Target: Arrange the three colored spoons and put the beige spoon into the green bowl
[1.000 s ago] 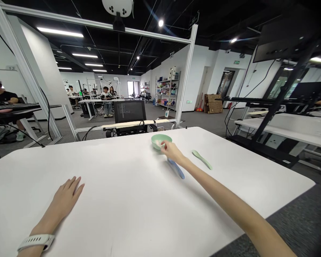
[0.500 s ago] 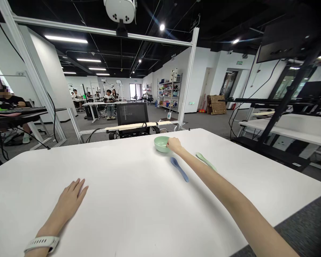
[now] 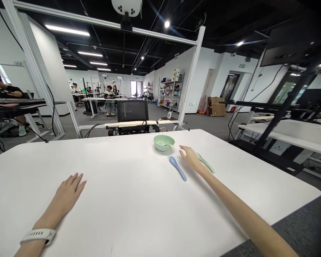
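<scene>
A green bowl (image 3: 163, 138) stands toward the far edge of the white table (image 3: 117, 200). Inside it lies a small pale-green utensil (image 3: 169, 145), probably a spoon, its end at the near right rim. My right hand (image 3: 191, 157) is just right of the bowl, apart from it, fingers parted and holding nothing. Left of that hand lies a blue spoon (image 3: 178, 168) on the table. A light green spoon (image 3: 205, 163) lies to its right, partly hidden behind the hand. At the left, my left hand (image 3: 66, 192) rests flat on the tabletop, fingers stretched out, with nothing in it.
A metal frame (image 3: 188, 85) rises behind the table's far edge, with a black chair (image 3: 133, 111) beyond it. Black stands and another white table (image 3: 273, 134) are at the right. Several people sit at tables in the background.
My right hand has let go of the pale-green utensil in the bowl and drawn back toward me and to the right, its fingers opening. My left hand stays on the table.
</scene>
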A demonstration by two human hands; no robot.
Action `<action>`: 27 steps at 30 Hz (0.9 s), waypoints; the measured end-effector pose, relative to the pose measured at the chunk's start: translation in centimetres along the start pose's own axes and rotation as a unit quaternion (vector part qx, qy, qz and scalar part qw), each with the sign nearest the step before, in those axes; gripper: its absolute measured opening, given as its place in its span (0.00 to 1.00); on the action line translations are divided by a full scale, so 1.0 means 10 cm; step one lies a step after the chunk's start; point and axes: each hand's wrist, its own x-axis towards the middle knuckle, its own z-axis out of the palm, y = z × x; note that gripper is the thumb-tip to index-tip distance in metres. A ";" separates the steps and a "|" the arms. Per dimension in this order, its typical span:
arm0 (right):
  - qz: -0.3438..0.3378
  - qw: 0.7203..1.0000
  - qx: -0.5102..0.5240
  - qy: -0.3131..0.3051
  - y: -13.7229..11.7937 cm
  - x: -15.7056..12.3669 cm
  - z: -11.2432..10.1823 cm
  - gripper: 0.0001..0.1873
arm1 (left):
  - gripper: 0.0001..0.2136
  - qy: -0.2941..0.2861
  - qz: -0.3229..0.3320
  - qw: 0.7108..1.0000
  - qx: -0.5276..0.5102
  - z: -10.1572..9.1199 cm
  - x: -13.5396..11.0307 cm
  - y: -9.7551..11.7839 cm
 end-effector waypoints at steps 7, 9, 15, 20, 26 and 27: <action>-0.035 0.995 0.055 -0.076 0.36 -0.43 0.27 0.26 | 0.33 -0.007 -0.014 1.000 0.005 0.01 -0.01 0.02; -0.032 0.994 0.062 -0.079 0.37 -0.42 0.29 0.27 | 0.33 -0.013 -0.023 1.000 0.007 -0.01 -0.01 0.03; -0.027 0.994 0.059 -0.083 0.37 -0.41 0.29 0.28 | 0.36 -0.044 -0.030 0.998 0.019 -0.06 0.01 0.04; -0.014 0.995 0.068 -0.076 0.34 -0.40 0.25 0.26 | 0.35 -0.043 -0.025 0.998 0.026 -0.07 0.02 0.04; 0.006 0.998 0.056 -0.010 0.04 0.00 -0.02 0.24 | 0.35 -0.044 -0.017 0.998 0.043 -0.02 0.01 0.00; 0.006 0.999 0.048 -0.007 -0.05 0.12 -0.08 0.23 | 0.34 -0.042 -0.016 0.998 0.042 -0.01 0.01 0.00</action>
